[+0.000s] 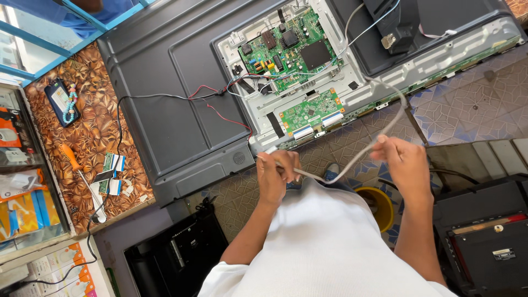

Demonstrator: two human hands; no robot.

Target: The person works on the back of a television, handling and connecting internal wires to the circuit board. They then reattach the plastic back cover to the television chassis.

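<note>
My left hand [276, 175] and my right hand [402, 163] both grip one grey cable [357, 157], which sags in a loop between them in front of my white shirt. From my right hand the cable rises and curves toward an opened flat television [176, 99] lying face down. Its back cover is partly off, baring a metal plate with a large green circuit board [286, 47] and a smaller green board [311, 110]. Red and black wires [220, 107] run across the television's dark back.
A patterned counter [93, 137] at left holds an orange-handled screwdriver [77, 168], small circuit boards with ribbon ends [113, 173] and a phone with beads [63, 102]. Dark electronic boxes [484, 242] stand at right, another [176, 256] below. A yellow round object [379, 206] sits on the patterned floor.
</note>
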